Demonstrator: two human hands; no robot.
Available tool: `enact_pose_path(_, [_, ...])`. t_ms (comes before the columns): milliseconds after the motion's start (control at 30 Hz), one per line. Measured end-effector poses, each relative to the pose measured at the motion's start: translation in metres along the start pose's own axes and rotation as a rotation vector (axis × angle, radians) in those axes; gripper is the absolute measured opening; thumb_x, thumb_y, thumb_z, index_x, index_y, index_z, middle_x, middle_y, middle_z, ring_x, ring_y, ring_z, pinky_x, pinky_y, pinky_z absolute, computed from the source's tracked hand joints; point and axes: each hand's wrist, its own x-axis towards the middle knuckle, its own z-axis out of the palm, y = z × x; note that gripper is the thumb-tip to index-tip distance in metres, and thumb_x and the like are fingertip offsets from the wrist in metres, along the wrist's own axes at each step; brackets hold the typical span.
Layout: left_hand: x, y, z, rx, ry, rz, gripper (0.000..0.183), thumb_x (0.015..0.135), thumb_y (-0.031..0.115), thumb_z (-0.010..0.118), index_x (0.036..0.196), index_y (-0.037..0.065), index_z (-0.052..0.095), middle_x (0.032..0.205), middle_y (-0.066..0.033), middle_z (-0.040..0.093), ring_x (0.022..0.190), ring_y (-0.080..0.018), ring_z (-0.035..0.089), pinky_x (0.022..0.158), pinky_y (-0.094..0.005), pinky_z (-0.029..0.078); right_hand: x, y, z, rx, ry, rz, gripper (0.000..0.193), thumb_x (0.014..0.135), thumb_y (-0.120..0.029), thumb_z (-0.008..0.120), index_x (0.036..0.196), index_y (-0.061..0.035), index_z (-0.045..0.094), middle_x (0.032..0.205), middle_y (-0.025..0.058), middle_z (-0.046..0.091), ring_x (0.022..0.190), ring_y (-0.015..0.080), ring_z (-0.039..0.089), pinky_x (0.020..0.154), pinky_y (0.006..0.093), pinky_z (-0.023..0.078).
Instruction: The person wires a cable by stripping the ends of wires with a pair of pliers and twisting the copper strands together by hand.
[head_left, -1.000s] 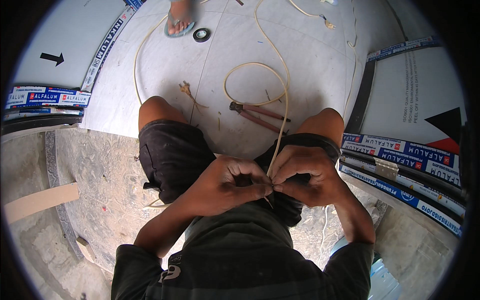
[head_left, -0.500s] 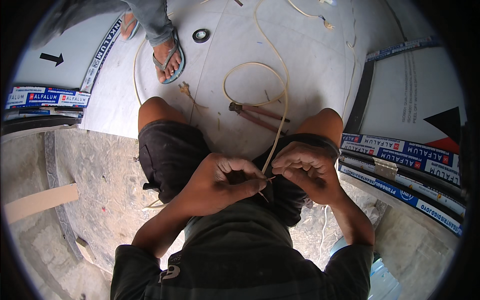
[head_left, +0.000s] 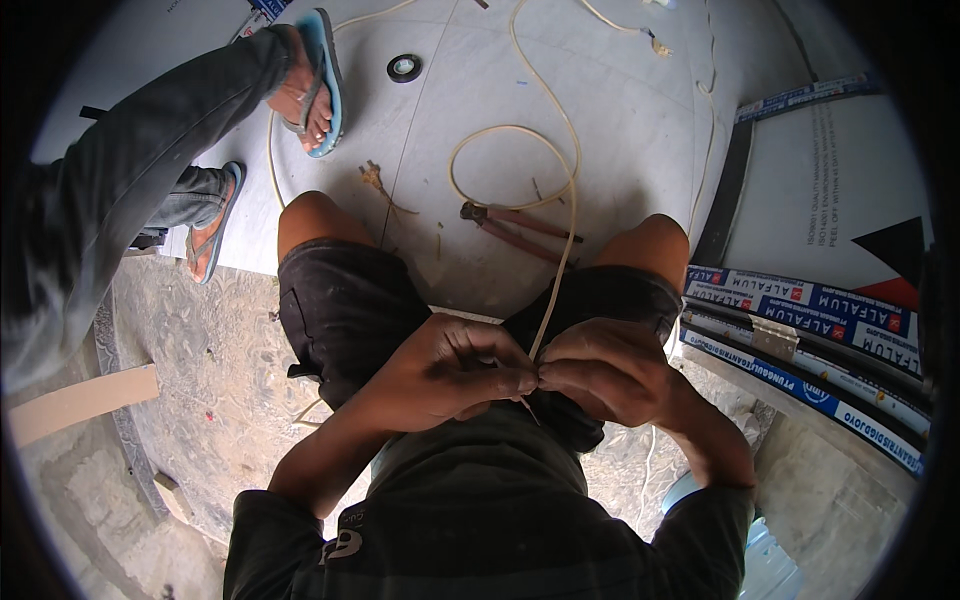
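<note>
Over my lap, my left hand [head_left: 465,370] pinches the end of a cream electrical cable [head_left: 556,270] between thumb and fingertips. A thin wire end [head_left: 530,409] pokes out below those fingers. My right hand [head_left: 605,370] is closed too, its thumb and fingers pressed together at the same cable end, touching the left fingertips. What exactly lies between the right fingers is hidden. From my hands the cable runs forward between my knees and makes a loop on the floor. Pincers with reddish handles [head_left: 515,224] lie just beyond my knees, partly under the cable.
A cut-off plug [head_left: 373,178] with a short wire lies by my left knee, and a roll of black tape [head_left: 404,68] farther off. Another plug [head_left: 660,46] lies at the far right. Wrapped panels [head_left: 830,200] flank my right. A person's sandalled foot [head_left: 310,95] is at the left.
My right hand has come left and closed at the cable end, meeting my left fingertips. The other person has stepped to the left and nearer, legs now covering the left panels.
</note>
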Motion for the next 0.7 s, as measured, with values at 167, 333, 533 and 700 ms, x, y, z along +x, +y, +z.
enact_pose_path(167, [0.001,0.001,-0.005,0.040,-0.055,-0.040,0.010,0.097,0.006,0.071,0.102,-0.003,0.073,0.080,-0.0044,0.070,0.053,-0.0031,0.048,0.047,-0.0212,0.035,0.010,0.015,-0.007,-0.144,-0.003,-0.260,0.018,0.077,0.000,0.080,0.094,-0.0010,0.073,0.098,0.0092,0.070,0.079,0.0207,0.072,0.066,0.0342,0.059])
enact_pose_path(333, [-0.002,0.005,0.002,0.204,0.095,0.050,0.008,0.096,0.004,0.071,0.100,-0.002,0.074,0.080,-0.0032,0.071,0.061,-0.0035,0.055,0.052,-0.0211,0.040,-0.001,-0.001,-0.004,0.136,0.153,0.233,0.013,0.088,-0.003,0.077,0.099,0.0002,0.072,0.096,0.0111,0.072,0.080,0.0194,0.073,0.070,0.0305,0.060])
enact_pose_path(533, [0.003,-0.010,0.008,0.432,0.210,0.358,0.008,0.091,0.001,0.073,0.098,-0.002,0.076,0.083,-0.0037,0.073,0.074,-0.0058,0.064,0.063,-0.0227,0.048,-0.012,-0.012,-0.004,0.993,-0.051,1.083,0.018,0.097,-0.014,0.074,0.106,0.0019,0.074,0.091,0.0079,0.076,0.083,0.0125,0.072,0.071,0.0275,0.060])
enact_pose_path(700, [0.006,-0.021,0.011,0.477,0.196,0.396,0.005,0.089,-0.004,0.074,0.094,-0.003,0.074,0.085,-0.0072,0.073,0.073,-0.0049,0.065,0.061,-0.0209,0.046,-0.008,-0.014,-0.005,1.019,-0.052,1.168,0.016,0.096,-0.010,0.074,0.106,0.0028,0.075,0.091,0.0105,0.076,0.082,0.0150,0.073,0.070,0.0283,0.061])
